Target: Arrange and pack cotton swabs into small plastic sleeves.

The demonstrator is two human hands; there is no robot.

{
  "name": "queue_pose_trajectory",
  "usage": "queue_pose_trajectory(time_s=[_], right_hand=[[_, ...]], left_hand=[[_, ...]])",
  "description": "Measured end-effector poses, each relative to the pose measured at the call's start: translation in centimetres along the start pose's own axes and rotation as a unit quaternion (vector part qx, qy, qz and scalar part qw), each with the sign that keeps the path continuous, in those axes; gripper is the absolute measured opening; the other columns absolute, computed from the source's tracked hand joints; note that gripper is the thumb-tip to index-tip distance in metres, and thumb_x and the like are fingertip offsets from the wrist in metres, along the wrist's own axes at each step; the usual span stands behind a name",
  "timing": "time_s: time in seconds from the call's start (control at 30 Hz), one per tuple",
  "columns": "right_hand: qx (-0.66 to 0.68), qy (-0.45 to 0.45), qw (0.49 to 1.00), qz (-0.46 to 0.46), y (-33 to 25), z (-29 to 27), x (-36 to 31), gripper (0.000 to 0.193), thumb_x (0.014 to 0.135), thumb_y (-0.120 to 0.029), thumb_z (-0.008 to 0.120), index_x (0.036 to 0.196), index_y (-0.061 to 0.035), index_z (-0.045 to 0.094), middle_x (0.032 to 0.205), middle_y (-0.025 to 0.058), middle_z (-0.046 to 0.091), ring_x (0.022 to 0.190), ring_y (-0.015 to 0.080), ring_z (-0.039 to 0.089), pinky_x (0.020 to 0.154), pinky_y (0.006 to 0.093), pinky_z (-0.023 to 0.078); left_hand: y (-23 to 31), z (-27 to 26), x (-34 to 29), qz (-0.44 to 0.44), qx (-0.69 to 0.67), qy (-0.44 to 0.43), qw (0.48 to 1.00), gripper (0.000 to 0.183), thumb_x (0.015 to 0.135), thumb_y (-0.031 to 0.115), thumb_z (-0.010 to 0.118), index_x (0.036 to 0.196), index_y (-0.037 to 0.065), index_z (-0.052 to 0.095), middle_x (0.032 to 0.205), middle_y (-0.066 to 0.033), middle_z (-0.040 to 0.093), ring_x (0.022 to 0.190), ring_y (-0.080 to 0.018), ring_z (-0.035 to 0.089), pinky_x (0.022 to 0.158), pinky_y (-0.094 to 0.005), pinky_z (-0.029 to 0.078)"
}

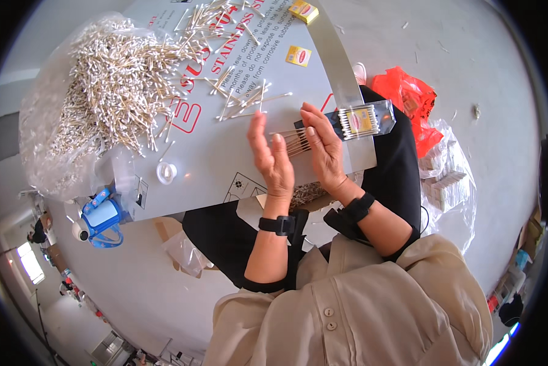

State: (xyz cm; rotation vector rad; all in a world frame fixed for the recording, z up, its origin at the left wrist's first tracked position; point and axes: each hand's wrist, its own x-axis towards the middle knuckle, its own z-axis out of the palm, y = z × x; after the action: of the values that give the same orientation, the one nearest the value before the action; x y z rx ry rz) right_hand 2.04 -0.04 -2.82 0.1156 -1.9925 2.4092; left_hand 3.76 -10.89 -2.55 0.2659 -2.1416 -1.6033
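Note:
My left hand (272,160) and my right hand (326,150) face each other over the table's near edge, fingers stretched out. Between the palms lies a bunch of cotton swabs (295,144), its sticks running roughly from one hand to the other. Part of the bunch is hidden behind my right hand, and neither hand's fingers wrap round it. Just right of my right hand, a clear packet (384,114) holds a row of swabs and a yellow card (360,121). Beyond my fingers, loose cotton swabs (249,100) are scattered on the table.
A large clear bag (39,122) spills a heap of swabs (115,79) on the left. A white round cap (166,172) and a blue bottle (100,215) are nearer. Yellow cards (298,55) lie at the far edge. A red bag (408,97) is on the floor.

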Motion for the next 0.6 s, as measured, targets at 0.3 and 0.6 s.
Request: queue_pose_trajectory(time_s=[0.3, 0.6], right_hand=[[-0.003, -0.014, 1.000, 0.020, 0.2, -1.1, 0.6, 0.031, 0.102, -0.009, 0.046, 0.128, 0.0043, 0.053, 0.142, 0.0122, 0.046, 0.130, 0.0192, 0.044, 0.111, 0.0306, 0.035], [-0.032, -0.023, 0.999, -0.001, -0.3, -0.6, 0.4, 0.028, 0.100, -0.010, 0.050, 0.124, 0.0047, 0.055, 0.139, 0.0118, 0.049, 0.128, 0.0201, 0.046, 0.108, 0.0302, 0.034]], left_hand=[[-1.2, -13.0, 2.3, 0.023, 0.486, -0.101, 0.868, 0.060, 0.077, -0.016, 0.047, 0.135, -0.002, 0.043, 0.139, -0.0245, 0.043, 0.130, -0.0417, 0.040, 0.109, -0.0470, 0.034], [0.6, -13.5, -2.7, 0.039, 0.556, -0.160, 0.815, 0.058, 0.072, -0.014, 0.050, 0.130, -0.012, 0.045, 0.140, -0.0271, 0.041, 0.128, -0.0430, 0.041, 0.106, -0.0485, 0.036]])
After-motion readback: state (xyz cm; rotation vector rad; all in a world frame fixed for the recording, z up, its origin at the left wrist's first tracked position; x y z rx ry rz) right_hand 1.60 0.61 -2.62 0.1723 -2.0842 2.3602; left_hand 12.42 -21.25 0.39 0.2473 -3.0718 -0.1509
